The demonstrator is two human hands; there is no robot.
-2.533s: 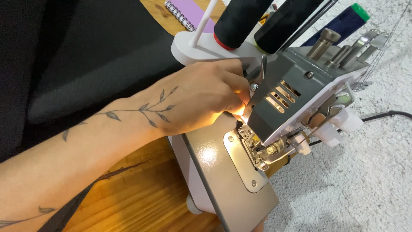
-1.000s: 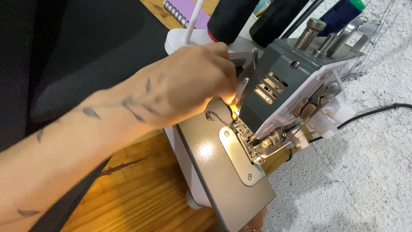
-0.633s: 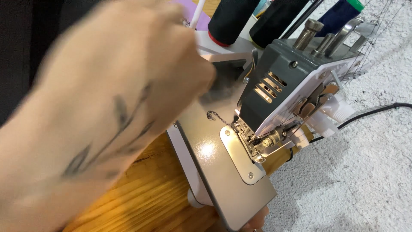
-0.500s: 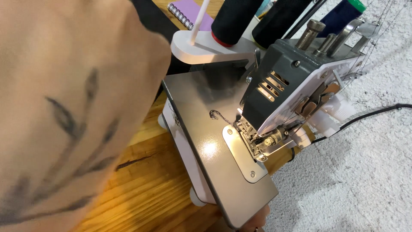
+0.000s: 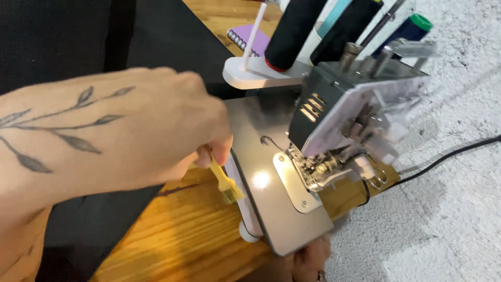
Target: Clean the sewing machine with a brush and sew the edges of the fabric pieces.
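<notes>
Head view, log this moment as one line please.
left hand grips small yellow brush | beside grey overlock machine | right hand at machine's front edge

My worktop (image 5: pixel 172 230) is a slab of warm, varnished wood with a clear grain and a dark knot streak near the middle. A sheet of black fabric (image 5: pixel 104 42) lies spread over its far and left parts, one edge running diagonally across the wood. The grey overlock machine (image 5: pixel 276 172) stands on the worktop at its right edge, resting on small white feet, its flat bed tilted in my view. Beyond the machine's spool stand, a purple spiral notebook (image 5: pixel 249 40) lies flat on the wood. A black cable (image 5: pixel 449 156) runs off to the right over the pale, rough surface beside the worktop.
</notes>
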